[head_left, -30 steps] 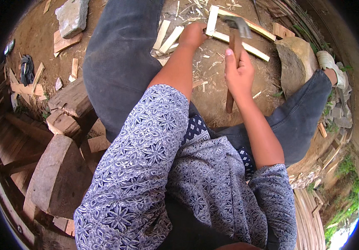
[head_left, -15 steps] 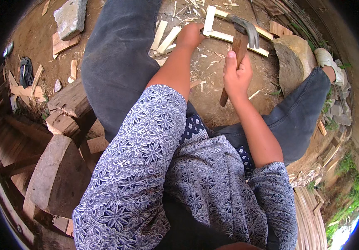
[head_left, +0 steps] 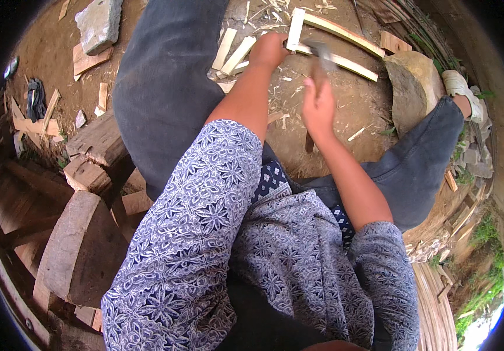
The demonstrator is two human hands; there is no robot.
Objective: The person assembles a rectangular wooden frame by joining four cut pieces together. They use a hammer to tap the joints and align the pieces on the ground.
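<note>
On the dirt ground ahead lies a wooden frame [head_left: 296, 28] of pale strips: a short crosspiece with two long strips running right from its ends. My left hand [head_left: 268, 51] is closed at the near-left corner, gripping the frame there. Something small and dark shows by its fingertips, too little to name. My right hand [head_left: 319, 111] is wrapped round the wooden handle of a claw hammer [head_left: 320, 71]. Motion smears the hammer's metal head, which is over the nearer long strip, just right of that corner.
Loose pale strips [head_left: 237, 55] lie left of my left hand among wood shavings. A big rock [head_left: 413, 82] stands at the frame's right end, close to my foot. Heavy timber blocks [head_left: 73, 245] stand at my left, and a stone slab [head_left: 98, 26] lies farther off.
My right hand has swung the hammer left, bringing its head from over the middle of the frame to near the held corner. My left hand has stayed almost still.
</note>
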